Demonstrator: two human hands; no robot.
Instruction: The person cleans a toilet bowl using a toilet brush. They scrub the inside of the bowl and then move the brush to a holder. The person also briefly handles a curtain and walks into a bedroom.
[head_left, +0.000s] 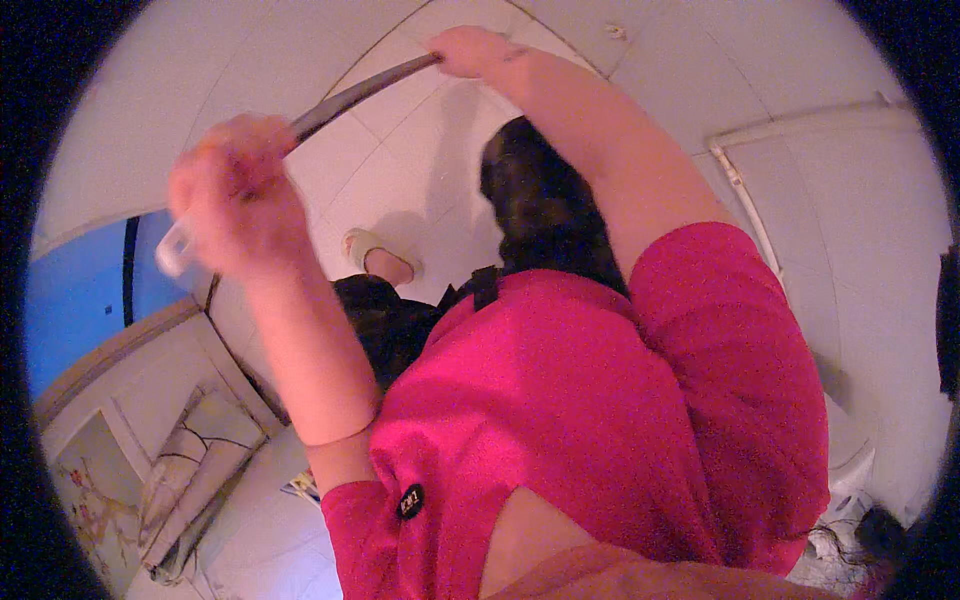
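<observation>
My left hand (240, 195), slightly blurred, is closed around a grey pole (360, 94) at the upper left. From its lower side juts a white plastic end with a hanging hole (176, 247), which seems to belong to the same pole. Farther out, at the top, my right hand (472, 52) grips the pole too, with that arm stretched forward. The pole slants between the two hands over light tiles. Whatever is at its far end is hidden behind the right hand or out of view.
Below me are a foot in a pale slipper (371, 251) and the tiled floor (382, 135). A white pipe (739, 180) runs along the tiled wall at right. Folded pale material (202, 465) lies near a decorated panel (97, 480) at lower left. White plastic (832, 555) shows at lower right.
</observation>
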